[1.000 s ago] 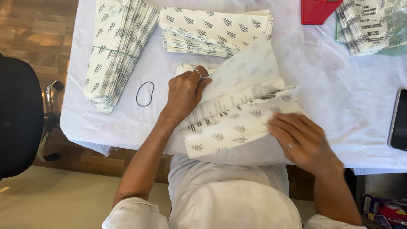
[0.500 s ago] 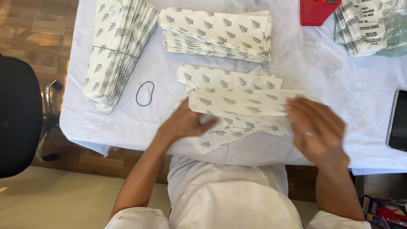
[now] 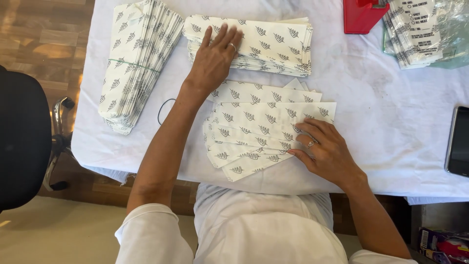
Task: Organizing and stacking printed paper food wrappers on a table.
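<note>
1. Head view, left hand (image 3: 212,61): it is lying flat, fingers (image 3: 225,36) released and spread, on the near-left corner of the upper stack of patterned paper bags (image 3: 266,44). Pressing rather than gripping; judged to be steadying the stack or feeling for its top sheet.
2. Head view, right hand (image 3: 327,151): fingers are extended, not clenched, resting on the right end of the fanned bags (image 3: 254,132) near the counter (image 3: 376,112) front edge. Judged to be pinning the fan so the overlapping sheets are not sliding.
3. Surroundings: a banded bundle of bags (image 3: 139,58) is lying at far left; a loose black rubber band (image 3: 163,111) is sitting beside the left forearm; a red tool (image 3: 361,14), a bagged packet stack (image 3: 420,32) and a dark phone (image 3: 459,142) are lying to the right.
</note>
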